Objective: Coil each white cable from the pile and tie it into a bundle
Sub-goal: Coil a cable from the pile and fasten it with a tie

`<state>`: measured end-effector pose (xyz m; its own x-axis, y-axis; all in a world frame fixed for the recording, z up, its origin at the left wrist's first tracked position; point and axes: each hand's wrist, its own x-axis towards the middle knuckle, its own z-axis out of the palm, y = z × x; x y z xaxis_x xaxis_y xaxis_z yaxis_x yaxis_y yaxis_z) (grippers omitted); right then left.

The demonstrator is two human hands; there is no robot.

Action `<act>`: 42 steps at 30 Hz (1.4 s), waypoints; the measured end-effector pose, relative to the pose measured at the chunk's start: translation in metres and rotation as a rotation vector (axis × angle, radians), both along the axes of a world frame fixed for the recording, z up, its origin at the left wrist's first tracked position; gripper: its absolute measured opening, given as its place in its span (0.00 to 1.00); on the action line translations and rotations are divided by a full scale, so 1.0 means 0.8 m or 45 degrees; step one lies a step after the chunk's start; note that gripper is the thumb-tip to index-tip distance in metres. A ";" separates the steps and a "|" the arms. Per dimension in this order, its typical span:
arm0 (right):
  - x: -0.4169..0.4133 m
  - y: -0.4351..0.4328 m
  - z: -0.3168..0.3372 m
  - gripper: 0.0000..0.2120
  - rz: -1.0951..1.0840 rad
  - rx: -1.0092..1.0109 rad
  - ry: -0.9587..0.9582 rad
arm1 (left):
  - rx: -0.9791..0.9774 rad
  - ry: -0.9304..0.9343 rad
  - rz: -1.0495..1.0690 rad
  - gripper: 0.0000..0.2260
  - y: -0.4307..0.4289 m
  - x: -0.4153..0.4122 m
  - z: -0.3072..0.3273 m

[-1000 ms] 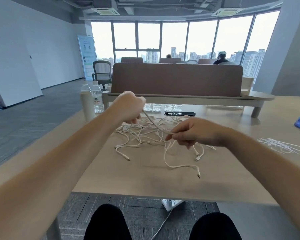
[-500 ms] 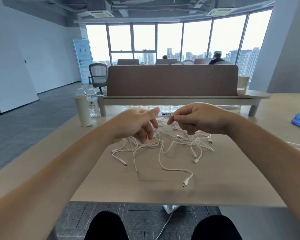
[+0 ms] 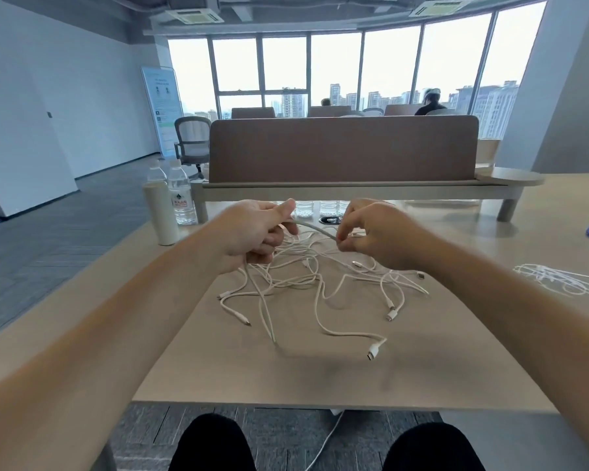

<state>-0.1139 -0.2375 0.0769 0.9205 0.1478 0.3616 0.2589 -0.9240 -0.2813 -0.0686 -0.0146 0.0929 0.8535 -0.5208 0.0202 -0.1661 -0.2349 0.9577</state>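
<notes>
Left hand [image 3: 252, 232] eased leftward, seemingly pinching cable [image 3: 315, 228].

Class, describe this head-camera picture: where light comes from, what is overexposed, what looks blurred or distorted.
Head view: daylight enters through the glass windows, blown out white; the left hand and right hand, gripping one white cable, look soft; forearms stretch towards the corners from wide-angle distortion; the tangled white cable pile throws faint shadows on the pale wooden table.

Both forearms reach forward and converge; the left hand [image 3: 252, 232] and right hand [image 3: 381, 237] sit close together, fingers curled, each pinching the same white cable [image 3: 315, 228]
</notes>
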 end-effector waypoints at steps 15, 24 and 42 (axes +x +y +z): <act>-0.004 0.025 0.024 0.02 0.064 0.939 0.061 | 0.099 -0.233 -0.004 0.11 -0.017 -0.010 0.012; 0.002 0.049 0.025 0.04 0.030 1.039 -0.004 | -0.356 0.166 0.071 0.16 -0.033 -0.010 -0.005; 0.010 0.085 -0.020 0.10 -0.124 1.259 0.305 | -0.876 0.416 0.147 0.12 -0.025 0.005 -0.001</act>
<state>-0.1056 -0.1696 0.0613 0.9767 -0.1963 0.0862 0.0321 -0.2637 -0.9641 -0.0646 -0.0343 0.0919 0.9199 -0.3897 0.0451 0.1395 0.4324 0.8908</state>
